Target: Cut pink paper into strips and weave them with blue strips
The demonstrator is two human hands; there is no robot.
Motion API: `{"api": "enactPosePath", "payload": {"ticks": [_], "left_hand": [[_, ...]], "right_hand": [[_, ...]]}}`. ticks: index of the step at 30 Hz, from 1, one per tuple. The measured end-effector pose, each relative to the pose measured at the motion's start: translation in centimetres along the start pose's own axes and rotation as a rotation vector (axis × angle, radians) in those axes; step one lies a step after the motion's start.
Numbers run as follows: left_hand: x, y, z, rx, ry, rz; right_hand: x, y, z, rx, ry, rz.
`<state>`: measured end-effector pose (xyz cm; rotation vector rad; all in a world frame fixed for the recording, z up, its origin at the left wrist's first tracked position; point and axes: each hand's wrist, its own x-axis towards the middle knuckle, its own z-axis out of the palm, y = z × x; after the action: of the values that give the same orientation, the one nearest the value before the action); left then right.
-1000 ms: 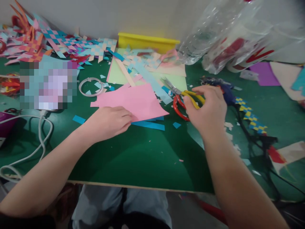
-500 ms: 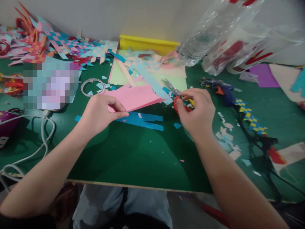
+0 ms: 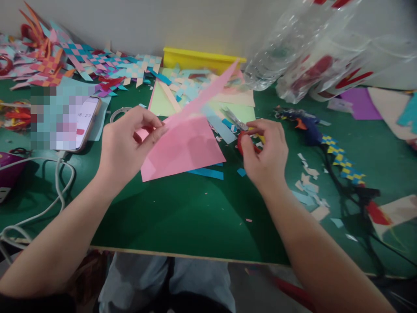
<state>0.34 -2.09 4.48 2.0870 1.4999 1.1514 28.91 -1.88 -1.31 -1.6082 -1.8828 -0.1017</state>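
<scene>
My left hand (image 3: 130,139) pinches the edge of a pink sheet of paper (image 3: 195,145) between thumb and fingers. Its upper flap is raised and blurred, pointing toward the back, while the lower part lies spread over the table. In my right hand (image 3: 267,152) is a pair of scissors (image 3: 235,118) with red handles, its metal blades pointing away to the back left and apart from the pink paper. Blue paper strips (image 3: 208,173) stick out from under the sheet's near edge. Part of a roll of tape (image 3: 117,114) shows behind my left hand.
A phone (image 3: 88,117) on a white cable lies to the left. Woven paper strips (image 3: 81,56) pile up at the back left. A yellow tray (image 3: 202,58) and plastic-wrapped cups (image 3: 342,69) stand at the back. Paper scraps (image 3: 308,184) and a dark cable lie right.
The folded pink paper has opened: its upper flap has swung up and back, and its lower part now lies flatter. My left hand moved slightly left; the scissors barely moved.
</scene>
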Motion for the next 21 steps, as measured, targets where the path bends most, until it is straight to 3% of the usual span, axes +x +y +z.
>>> {"api": "enactPosePath", "payload": {"ticks": [4,8,10,12,15,18,21], "left_hand": [[-0.2,1.2,-0.2,-0.125,0.207,0.046],[0.1,0.3,1.0,-0.359,0.433,-0.155],[0.3,-0.9,1.8,-0.580,0.396,-0.356],[0.4,-1.8,2.6,-0.729,0.294,-0.607],[0.4,-2.1,3.2,-0.840,0.259,-0.889],[0.3,-1.4,3.5,-0.931,0.228,-0.980],[0.2,-0.6,3.7,-0.965,0.161,-1.014]], "right_hand": [[-0.3,-0.7,0.0,0.123,-0.053,-0.009],[-1.1,-2.0,0.6,0.374,-0.200,-0.136],[-1.4,-2.9,1.0,0.484,-0.289,-0.138],[-1.3,-3.7,1.2,0.556,-0.393,-0.048],[-0.5,-4.7,1.3,0.862,-0.469,0.100],[0.6,-5.4,1.7,1.112,-0.476,0.241],[1.2,-5.9,2.2,1.112,-0.460,0.260]]}}
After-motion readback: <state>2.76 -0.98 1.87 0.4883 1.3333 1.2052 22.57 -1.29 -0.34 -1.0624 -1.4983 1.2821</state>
